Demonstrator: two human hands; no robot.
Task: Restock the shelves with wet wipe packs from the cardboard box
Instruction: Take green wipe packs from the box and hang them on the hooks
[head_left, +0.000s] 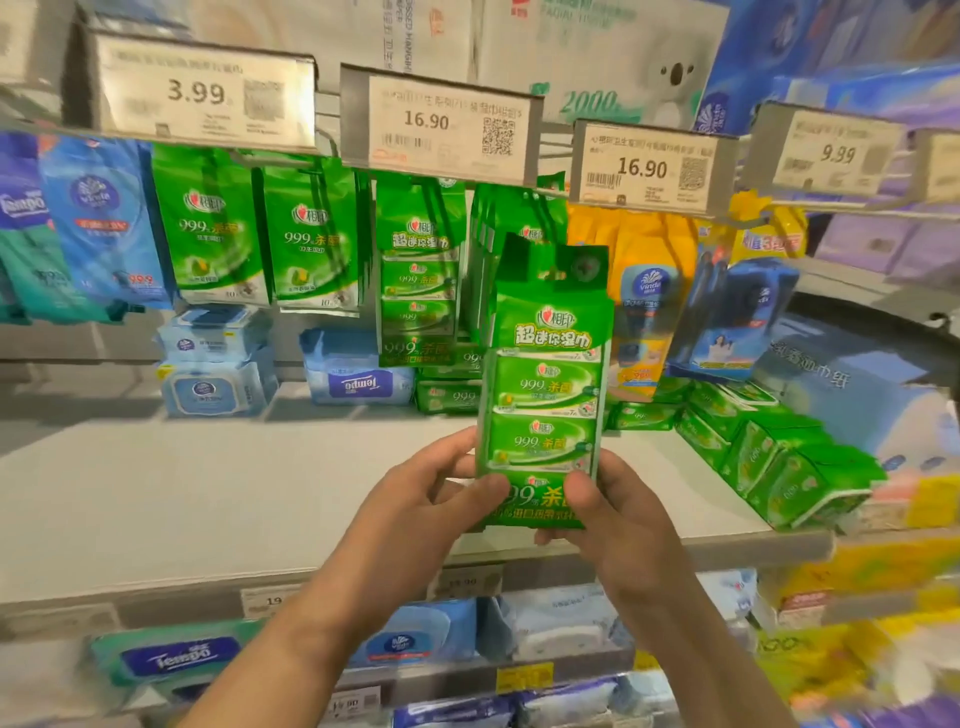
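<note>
Both hands are pinching the bottom edge of the green wet wipe pack (545, 395), left hand (431, 499) and right hand (608, 514) side by side. Its long axis is standing upright, hang-hole on top, just below the hanging green packs (421, 270).

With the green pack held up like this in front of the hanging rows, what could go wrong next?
Both hands, left hand and right hand, grip only the bottom of the tall green pack, so its top could flop and miss a hook. Matching hanging packs crowd the row behind; pushing in may knock one off. Green packs piled on the shelf could get bumped.
</note>
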